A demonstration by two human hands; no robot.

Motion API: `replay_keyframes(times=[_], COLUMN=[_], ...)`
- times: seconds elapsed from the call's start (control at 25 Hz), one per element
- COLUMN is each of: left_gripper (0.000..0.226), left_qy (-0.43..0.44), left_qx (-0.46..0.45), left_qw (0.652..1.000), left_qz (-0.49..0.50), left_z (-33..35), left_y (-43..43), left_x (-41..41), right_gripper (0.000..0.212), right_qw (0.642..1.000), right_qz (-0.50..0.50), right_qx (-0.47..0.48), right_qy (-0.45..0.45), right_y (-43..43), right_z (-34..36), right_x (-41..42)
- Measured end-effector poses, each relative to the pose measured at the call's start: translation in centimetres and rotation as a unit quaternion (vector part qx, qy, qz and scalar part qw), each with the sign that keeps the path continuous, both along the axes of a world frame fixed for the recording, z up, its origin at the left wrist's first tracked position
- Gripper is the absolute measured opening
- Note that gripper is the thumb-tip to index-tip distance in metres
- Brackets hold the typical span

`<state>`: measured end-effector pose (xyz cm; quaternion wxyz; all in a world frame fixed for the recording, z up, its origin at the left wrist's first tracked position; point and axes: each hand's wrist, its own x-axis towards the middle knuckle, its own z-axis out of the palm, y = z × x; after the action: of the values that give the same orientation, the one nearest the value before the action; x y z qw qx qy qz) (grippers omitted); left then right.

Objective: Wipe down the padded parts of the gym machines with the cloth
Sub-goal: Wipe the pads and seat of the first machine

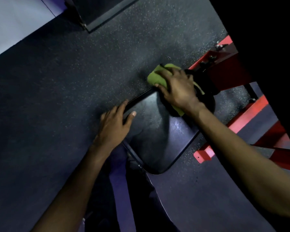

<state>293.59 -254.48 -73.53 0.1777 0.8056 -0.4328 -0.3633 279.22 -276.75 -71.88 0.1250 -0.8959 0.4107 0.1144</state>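
Firmly brace pad (157, 131) with left hand (114, 124) curled over its edge, sweeping cloth (155, 76), gripped under right hand (177, 87), in overlapping strokes.

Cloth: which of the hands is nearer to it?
Right. The right hand holds the cloth; the left hand grips the pad by its edge, apart from it.
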Motion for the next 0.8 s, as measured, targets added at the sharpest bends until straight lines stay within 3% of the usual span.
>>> replay_keyframes(times=[0.08, 0.2, 0.36, 0.64, 0.72, 0.8], left_gripper=[0.071, 0.075, 0.083, 0.084, 0.083, 0.082], left_qy=[0.084, 0.192, 0.221, 0.235, 0.235, 0.247], left_qx=[0.021, 0.038, 0.035, 0.004, 0.004, 0.005], left_qw=[0.996, 0.979, 0.974, 0.972, 0.972, 0.969], left_qz=[0.035, 0.061, 0.044, 0.02, 0.008, 0.001], left_z=[-0.5, -1.5, -2.1, -1.5, -1.6, -1.8], left_y=[2.7, 4.8, 5.1, 4.6, 4.5, 4.5], left_x=[0.8, 1.6, 1.9, 2.4, 2.5, 2.8], right_gripper=[0.055, 0.056, 0.058, 0.059, 0.058, 0.06], right_qw=[0.999, 0.999, 0.992, 0.997, 0.997, 0.996], right_qz=[0.039, -0.029, -0.128, -0.054, -0.037, -0.086], right_qx=[0.021, 0.015, -0.019, 0.029, 0.034, 0.006], right_qy=[-0.017, -0.043, -0.004, -0.049, -0.051, -0.036], right_y=[2.1, 0.2, -2.0, 6.7, 5.6, 2.8], right_z=[0.2, 0.3, -0.7, 1.2, 1.3, 0.8], right_x=[0.3, 0.3, 1.7, 3.6, 3.4, 3.4])
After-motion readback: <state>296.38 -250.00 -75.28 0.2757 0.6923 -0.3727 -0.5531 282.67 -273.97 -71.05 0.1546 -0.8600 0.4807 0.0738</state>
